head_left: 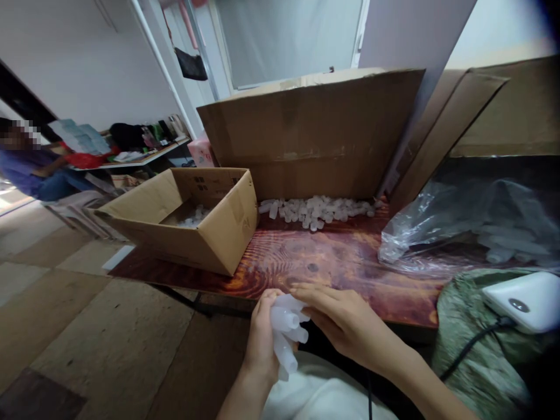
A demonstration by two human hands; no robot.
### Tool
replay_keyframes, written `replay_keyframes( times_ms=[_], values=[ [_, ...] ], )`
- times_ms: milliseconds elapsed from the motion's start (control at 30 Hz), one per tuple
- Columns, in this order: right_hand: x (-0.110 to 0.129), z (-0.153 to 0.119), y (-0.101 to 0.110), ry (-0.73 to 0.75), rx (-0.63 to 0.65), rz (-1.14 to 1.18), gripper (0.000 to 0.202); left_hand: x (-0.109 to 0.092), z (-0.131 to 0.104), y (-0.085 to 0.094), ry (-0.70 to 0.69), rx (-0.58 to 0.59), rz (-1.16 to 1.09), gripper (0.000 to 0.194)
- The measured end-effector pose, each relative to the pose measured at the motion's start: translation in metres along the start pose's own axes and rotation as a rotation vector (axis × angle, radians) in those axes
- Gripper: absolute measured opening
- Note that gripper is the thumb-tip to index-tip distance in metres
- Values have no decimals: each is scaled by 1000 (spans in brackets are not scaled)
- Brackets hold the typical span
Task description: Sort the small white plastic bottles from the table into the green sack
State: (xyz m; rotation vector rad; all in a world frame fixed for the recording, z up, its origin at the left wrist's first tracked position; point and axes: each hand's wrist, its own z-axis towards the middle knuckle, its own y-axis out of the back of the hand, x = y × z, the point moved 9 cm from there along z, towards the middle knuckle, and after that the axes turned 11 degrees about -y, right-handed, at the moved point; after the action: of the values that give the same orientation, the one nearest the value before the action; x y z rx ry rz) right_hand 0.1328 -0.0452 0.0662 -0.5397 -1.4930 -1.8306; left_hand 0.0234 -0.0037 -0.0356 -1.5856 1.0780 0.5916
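Observation:
Several translucent white plastic tubes point(285, 333) with narrow necks are bunched in my left hand point(261, 338), in front of the table's near edge. The fingers of that hand are wrapped round their left side. My right hand point(335, 315) reaches over from the right, its fingers extended and touching the top of the bunch; its palm faces down and its fingertips are partly behind the tubes. A pile of small white translucent pieces point(317, 211) lies at the back of the reddish wooden table point(301, 256).
An open cardboard box point(227, 233) with small pieces inside stands at the table's left. Tall cardboard point(306, 140) rises behind the pile. At the right are a clear plastic bag point(472, 227), a green sack point(476, 350) and a white device point(525, 300) with a black cable. A person sits far left.

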Motion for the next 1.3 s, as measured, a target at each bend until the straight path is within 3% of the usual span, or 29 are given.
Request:
replay_keyframes(
  times_ms=[167, 367, 500, 633, 800, 967, 1133, 1300],
  values=[
    [-6, -8, 1, -54, 45, -134, 34, 6, -6, -9, 28, 39, -15, 22],
    [2, -22, 1, 68, 102, -271, 41, 15, -9, -12, 71, 118, 23, 20],
    [-7, -25, 3, 14, 79, -369, 23, 17, -10, -14, 39, 154, 69, 19],
    [-22, -29, 13, -140, 32, -428, 35, 24, -15, -20, 96, 180, 69, 18],
    [-19, -40, 17, -146, 206, -427, 46, 30, -18, -24, 162, 198, 64, 20],
    [-13, -44, 31, -123, 200, -454, 54, 34, -21, -21, 206, 183, 56, 23],
    [-9, -41, 39, -134, 144, -468, 36, 37, -23, -17, 245, 157, 26, 26],
    [0, -39, 15, -32, 195, -528, 25, 36, -29, -19, 298, 165, 25, 27]
  ],
)
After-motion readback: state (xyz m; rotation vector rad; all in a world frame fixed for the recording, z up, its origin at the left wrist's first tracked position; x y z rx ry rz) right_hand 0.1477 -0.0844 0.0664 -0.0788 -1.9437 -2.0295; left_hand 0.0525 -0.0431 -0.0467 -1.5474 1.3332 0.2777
